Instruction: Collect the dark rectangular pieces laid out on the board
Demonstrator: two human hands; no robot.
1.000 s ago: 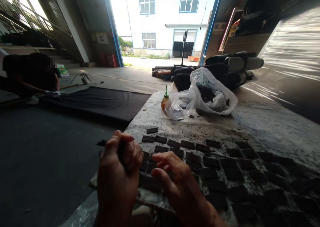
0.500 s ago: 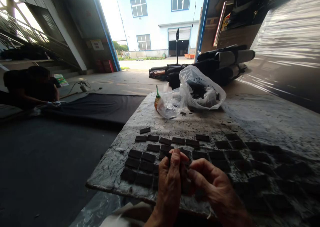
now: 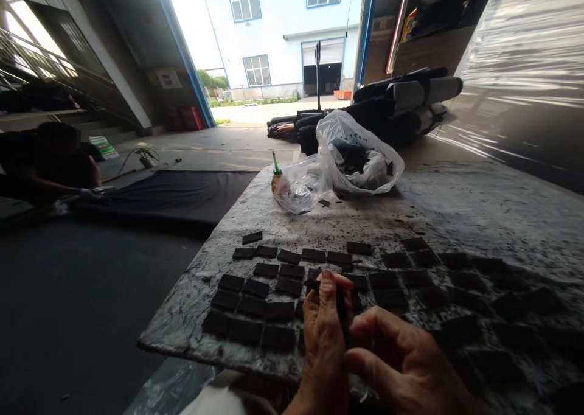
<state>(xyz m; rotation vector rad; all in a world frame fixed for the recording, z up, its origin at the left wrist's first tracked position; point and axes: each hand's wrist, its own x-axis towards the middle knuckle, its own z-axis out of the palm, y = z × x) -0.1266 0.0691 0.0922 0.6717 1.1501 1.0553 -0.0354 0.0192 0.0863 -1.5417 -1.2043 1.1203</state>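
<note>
My left hand (image 3: pixel 323 336) is closed, thumb on top, around a small stack or fold of black material (image 3: pixel 342 313). A dark tip of it sticks out past the thumb; the rest is hidden in the palm. Close by on the right, my right hand (image 3: pixel 401 357) has its thumb and forefinger apart, with fingertips near the edge of the held material. Nothing can be made out between those fingers. Beneath and around both hands, rows of flat black rectangular pieces (image 3: pixel 279 311) lie on the worn table (image 3: pixel 182 305).
A clear plastic bag (image 3: pixel 365 171) with dark contents sits at the table's far side, beside a small bottle with a green nozzle (image 3: pixel 276 174). Dark rolls (image 3: pixel 410 101) are stacked beyond. At left, a co-worker (image 3: pixel 50 159) bends over black cloth (image 3: pixel 182 196).
My right hand's fingertips, earlier pinched together against the left hand, have spread and drawn slightly back. The camera view has shifted a little, so the table appears further left.
</note>
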